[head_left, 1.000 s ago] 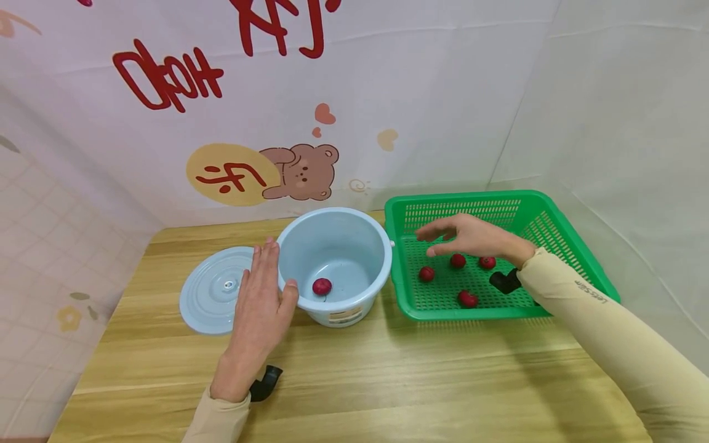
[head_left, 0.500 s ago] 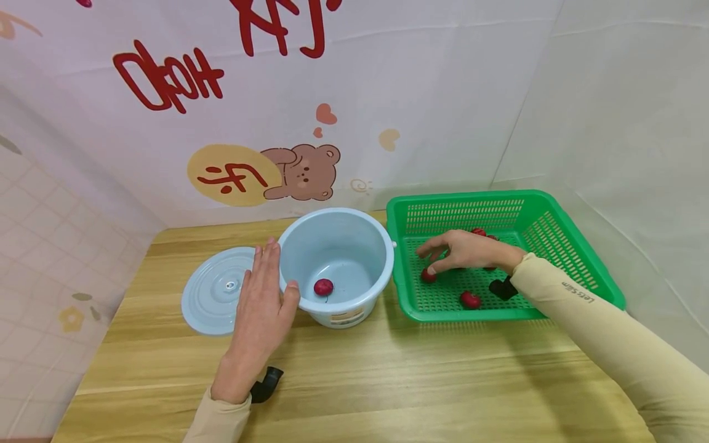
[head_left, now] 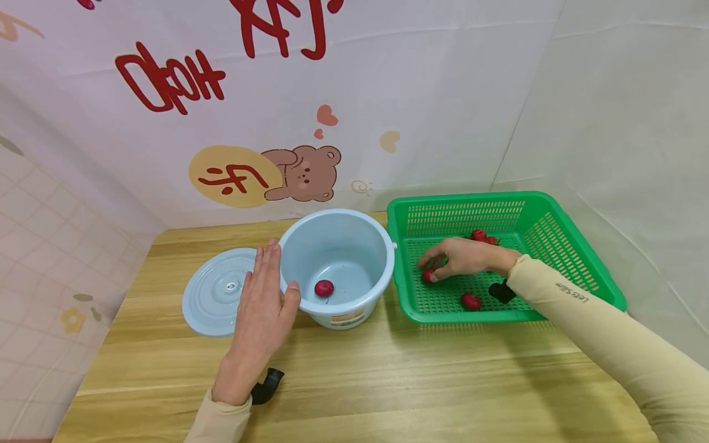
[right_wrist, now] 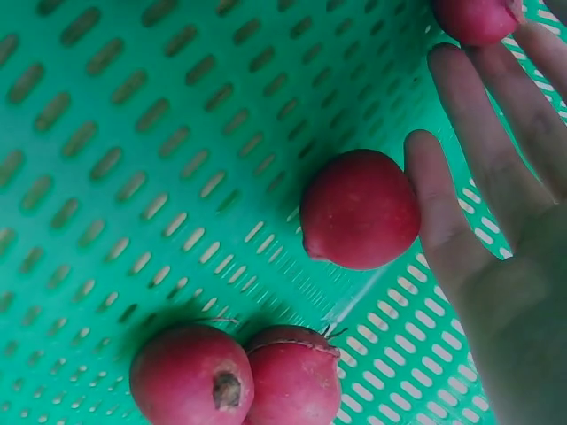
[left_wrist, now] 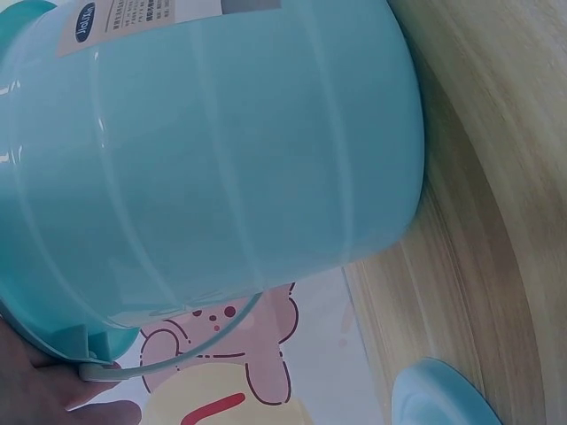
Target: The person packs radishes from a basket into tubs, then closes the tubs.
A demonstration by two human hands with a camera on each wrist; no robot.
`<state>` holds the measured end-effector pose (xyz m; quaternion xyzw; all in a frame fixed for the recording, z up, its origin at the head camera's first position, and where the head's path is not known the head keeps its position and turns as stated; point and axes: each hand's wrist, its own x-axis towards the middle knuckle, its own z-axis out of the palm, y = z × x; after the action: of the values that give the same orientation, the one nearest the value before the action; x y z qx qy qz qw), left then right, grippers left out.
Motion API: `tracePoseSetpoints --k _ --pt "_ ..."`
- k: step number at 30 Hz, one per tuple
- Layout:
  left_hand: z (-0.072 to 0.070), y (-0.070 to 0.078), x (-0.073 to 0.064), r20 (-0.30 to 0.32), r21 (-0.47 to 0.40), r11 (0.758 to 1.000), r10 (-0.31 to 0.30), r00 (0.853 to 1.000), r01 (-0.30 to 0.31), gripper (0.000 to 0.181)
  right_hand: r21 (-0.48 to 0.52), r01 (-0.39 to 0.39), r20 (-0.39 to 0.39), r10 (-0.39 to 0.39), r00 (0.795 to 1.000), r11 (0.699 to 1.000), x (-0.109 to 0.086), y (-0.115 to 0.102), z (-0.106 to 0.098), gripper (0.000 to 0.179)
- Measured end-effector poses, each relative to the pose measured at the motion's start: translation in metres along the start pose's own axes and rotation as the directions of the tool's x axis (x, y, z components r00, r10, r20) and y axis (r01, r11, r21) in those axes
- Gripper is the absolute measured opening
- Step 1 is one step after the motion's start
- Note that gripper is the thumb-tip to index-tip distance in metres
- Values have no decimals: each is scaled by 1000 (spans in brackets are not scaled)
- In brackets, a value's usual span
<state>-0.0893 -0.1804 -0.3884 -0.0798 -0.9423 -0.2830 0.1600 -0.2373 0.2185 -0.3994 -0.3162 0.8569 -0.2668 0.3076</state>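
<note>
My right hand (head_left: 462, 257) reaches down into the green basket (head_left: 412, 314). Its thumb and fingers pinch a red radish (head_left: 428, 276) near the basket's left side; the right wrist view has this radish (right_wrist: 478, 16) at the fingertips. Beside the little finger sits another radish (right_wrist: 359, 210), with a pair of radishes (right_wrist: 190, 376) lower down. My left hand (head_left: 263, 307), fingers straight, rests at the left rim of the light blue bucket (head_left: 351, 307). In the left wrist view its fingers (left_wrist: 102, 413) are by the handle's (left_wrist: 173, 359) joint. One radish (head_left: 324, 288) lies inside the bucket.
Left of the bucket, partly behind my left hand, a round blue lid (head_left: 213, 301) lies on the wooden table (head_left: 354, 381). A single radish (head_left: 471, 301) sits near the basket's front wall. A printed cloth wall (head_left: 443, 92) stands close behind everything.
My right hand has lowered into the basket, and its thumb and fingers have closed round the left radish. Radishes at the back have come into view. The left hand stays put.
</note>
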Motion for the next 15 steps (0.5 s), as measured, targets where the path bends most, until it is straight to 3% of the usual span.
tracePoseSetpoints --k 15 --pt "0 0 0 -4 -4 1000 -4 1000 4 69 -85 30 12 -29 1000 996 4 -2 2 31"
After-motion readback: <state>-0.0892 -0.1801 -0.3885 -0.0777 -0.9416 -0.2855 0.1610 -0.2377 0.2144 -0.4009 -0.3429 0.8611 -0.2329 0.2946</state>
